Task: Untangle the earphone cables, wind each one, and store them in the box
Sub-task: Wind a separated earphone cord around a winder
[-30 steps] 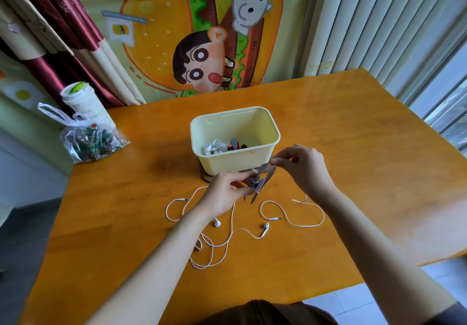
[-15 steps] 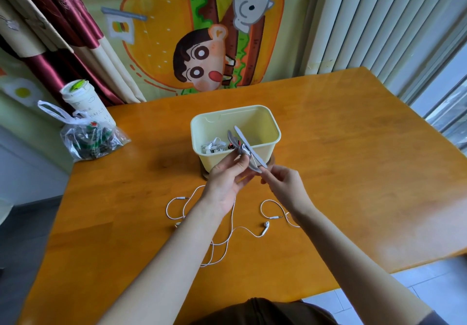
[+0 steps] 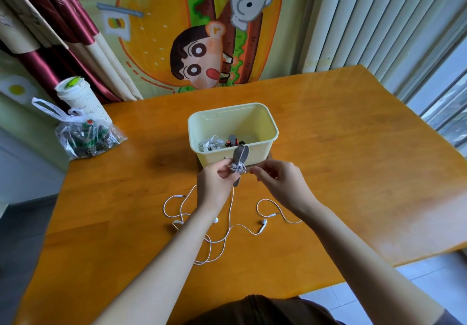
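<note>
Left hand (image 3: 213,183) pinched the grey strap-tied earphone bundle (image 3: 237,166) at the pale yellow plastic box's (image 3: 217,158) near wall; right hand (image 3: 278,185) pinched beside it, on what, unclear. White earphone cables (image 3: 262,225) sprawled beneath both wrists.

No text could be made out. The white paper cup (image 3: 84,105), far to the left of and beyond the spot where the left hand (image 3: 214,184) pinched the wound cable (image 3: 237,168), bore faint dark handwriting on its side — too small and blurred to read. The cartoon banner (image 3: 156,36) beyond the grip showed pictures only.
</note>
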